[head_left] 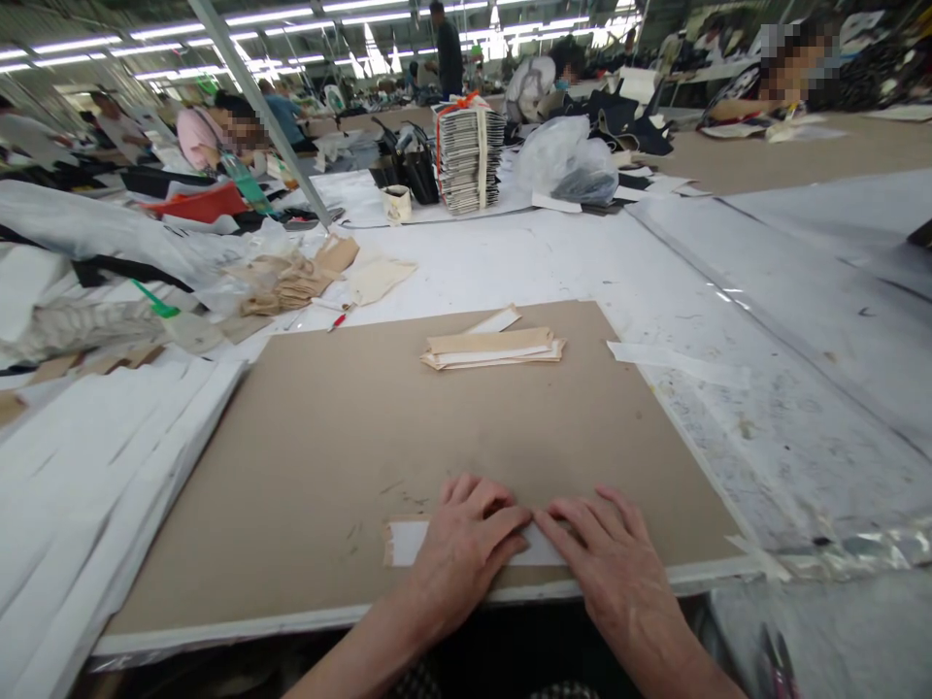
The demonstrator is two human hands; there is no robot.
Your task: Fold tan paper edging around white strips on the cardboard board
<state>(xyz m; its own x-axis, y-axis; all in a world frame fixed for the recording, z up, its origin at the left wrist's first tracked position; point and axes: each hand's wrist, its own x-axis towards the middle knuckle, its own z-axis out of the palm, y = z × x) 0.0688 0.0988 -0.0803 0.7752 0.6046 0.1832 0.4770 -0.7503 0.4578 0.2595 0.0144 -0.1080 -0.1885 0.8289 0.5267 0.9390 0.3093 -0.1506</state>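
Note:
Both my hands rest flat on a narrow white and tan strip (405,542) that lies near the front edge of a brown cardboard sheet (349,447). My left hand (462,549) presses the strip's middle, fingers stretched toward the right. My right hand (601,553) lies beside it, fingertips meeting the left ones over the strip. Neither hand grips anything. Farther back on the cardboard sits a small stack of similar tan strips (493,348).
White strips are laid out in rows (80,485) on my left. A loose white strip (677,364) lies right of the cardboard. A tied bundle of pieces (470,155), a plastic bag (568,160) and several other workers are at the back.

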